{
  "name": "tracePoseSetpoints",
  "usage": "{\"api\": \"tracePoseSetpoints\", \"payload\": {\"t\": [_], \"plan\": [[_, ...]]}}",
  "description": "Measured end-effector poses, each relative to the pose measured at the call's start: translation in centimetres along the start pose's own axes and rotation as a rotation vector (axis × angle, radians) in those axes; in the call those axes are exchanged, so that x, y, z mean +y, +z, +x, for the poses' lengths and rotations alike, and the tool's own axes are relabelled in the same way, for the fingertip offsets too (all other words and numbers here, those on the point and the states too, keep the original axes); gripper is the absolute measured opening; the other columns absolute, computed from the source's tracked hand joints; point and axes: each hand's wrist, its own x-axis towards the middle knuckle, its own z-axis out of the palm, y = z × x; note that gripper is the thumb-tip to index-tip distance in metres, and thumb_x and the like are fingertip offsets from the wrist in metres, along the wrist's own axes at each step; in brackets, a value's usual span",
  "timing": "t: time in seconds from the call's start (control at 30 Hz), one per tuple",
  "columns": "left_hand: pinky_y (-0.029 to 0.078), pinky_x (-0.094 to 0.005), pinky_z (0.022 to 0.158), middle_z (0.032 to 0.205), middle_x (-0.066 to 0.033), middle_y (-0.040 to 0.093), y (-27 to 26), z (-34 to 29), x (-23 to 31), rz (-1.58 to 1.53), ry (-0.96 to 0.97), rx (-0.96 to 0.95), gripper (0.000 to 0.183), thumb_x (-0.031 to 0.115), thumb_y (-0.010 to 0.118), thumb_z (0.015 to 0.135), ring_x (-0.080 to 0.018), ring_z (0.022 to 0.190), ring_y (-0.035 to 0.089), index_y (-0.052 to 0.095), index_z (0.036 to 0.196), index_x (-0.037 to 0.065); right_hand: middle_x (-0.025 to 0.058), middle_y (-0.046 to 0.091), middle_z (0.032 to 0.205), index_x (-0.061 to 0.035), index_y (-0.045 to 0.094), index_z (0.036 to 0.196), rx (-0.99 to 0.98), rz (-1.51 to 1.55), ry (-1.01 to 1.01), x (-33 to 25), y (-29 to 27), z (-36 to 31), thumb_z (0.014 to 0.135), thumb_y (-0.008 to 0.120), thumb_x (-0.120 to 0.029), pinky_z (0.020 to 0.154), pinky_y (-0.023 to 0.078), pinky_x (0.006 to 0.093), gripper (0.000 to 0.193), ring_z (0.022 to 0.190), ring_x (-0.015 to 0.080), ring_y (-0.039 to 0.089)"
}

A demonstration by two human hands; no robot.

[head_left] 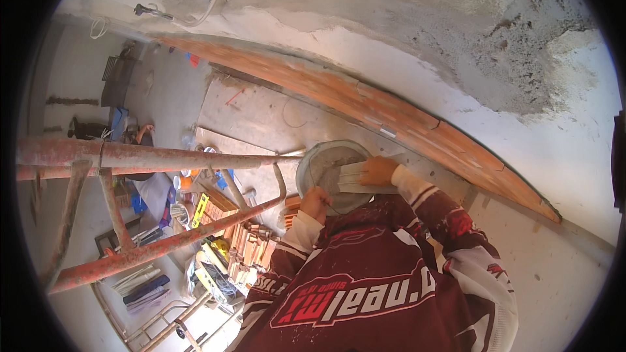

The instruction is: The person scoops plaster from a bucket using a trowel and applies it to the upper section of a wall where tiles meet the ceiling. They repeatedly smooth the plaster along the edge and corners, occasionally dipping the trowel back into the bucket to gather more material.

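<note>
A round grey bucket (304,173) with wet grey mortar (336,156) inside stands in front of my body. My left hand (315,204) is closed at the bucket's near left edge, around its thin wire handle (312,179). Over the bucket's right side, my right hand (379,171) grips a pale flat plastering trowel (352,178) with a long rectangular blade. The blade reaches across the rim and above the mortar. Part of the trowel is hidden beneath my right hand and sleeve.
Rusty red scaffold tubes (163,154) cross on the left. Along the far right runs a wall (417,32) with rough grey plaster above an orange brick strip (365,101). Below lie stacked bricks (251,248), tools and a plywood sheet (261,114). A cable (195,21) sticks out of the wall.
</note>
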Motion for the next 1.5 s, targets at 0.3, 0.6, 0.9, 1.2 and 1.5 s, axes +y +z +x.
{"api": "tracePoseSetpoints", "payload": {"t": [0.3, 0.6, 0.9, 1.2, 1.5], "plan": [[0.046, -0.0383, 0.066, 0.069, -0.0060, 0.047, -2.2, 1.5, -0.2, -0.019, -0.112, -0.060, 0.007, 0.001, 0.054, 0.079, -0.0207, 0.069, 0.048, 0.050, 0.077, 0.006, 0.0202, 0.064, 0.085, -0.0063, 0.068, 0.088, 0.101, 0.083, 0.026, 0.5, -2.0, -4.8, 0.075, 0.061, -0.045, 0.072, 0.046, 0.0463, 0.041, 0.081, 0.0390, 0.060], [0.042, -0.0347, 0.062, 0.068, -0.0068, 0.048, -1.5, 1.4, 0.5, -0.039, -0.112, -0.002, 0.006, 0.004, 0.052, 0.076, -0.0189, 0.063, 0.046, 0.050, 0.070, 0.006, 0.0190, 0.065, 0.087, -0.0110, 0.070, 0.093, 0.146, 0.079, 0.031, 1.0, -0.6, -5.1, 0.073, 0.062, -0.045, 0.075, 0.048, 0.0451, 0.040, 0.083, 0.0384, 0.061], [0.041, -0.0346, 0.060, 0.066, -0.0062, 0.046, -2.1, 1.7, 0.1, -0.043, -0.052, 0.030, 0.011, 0.006, 0.050, 0.078, -0.0183, 0.062, 0.045, 0.048, 0.068, 0.007, 0.0208, 0.065, 0.085, -0.0019, 0.067, 0.093, 0.185, 0.462, 0.006, -0.3, -3.7, -6.9, 0.079, 0.060, -0.041, 0.073, 0.045, 0.0423, 0.042, 0.078, 0.0349, 0.061], [0.040, -0.0340, 0.060, 0.064, -0.0068, 0.047, -2.8, 1.9, 0.3, -0.085, -0.047, 0.037, 0.015, 0.007, 0.048, 0.080, -0.0198, 0.062, 0.046, 0.049, 0.065, 0.007, 0.0079, 0.056, 0.072, -0.0001, 0.062, 0.096, 0.348, 0.703, -0.167, -8.0, -9.4, -2.8, 0.087, 0.058, -0.031, 0.054, 0.044, 0.0292, 0.033, 0.060, 0.0125, 0.053], [0.040, -0.0359, 0.062, 0.064, -0.0060, 0.043, -10.4, 6.9, -4.9, 0.168, 0.249, -0.210, 0.017, 0.004, 0.047, 0.081, -0.0207, 0.061, 0.043, 0.046, 0.064, 0.008, 0.0000, 0.053, 0.073, -0.0036, 0.060, 0.087, 0.496, 1.123, -0.167, -15.6, -13.1, 8.9, 0.090, 0.054, -0.024, 0.055, 0.043, 0.0268, 0.021, 0.064, 0.0094, 0.050]]}}
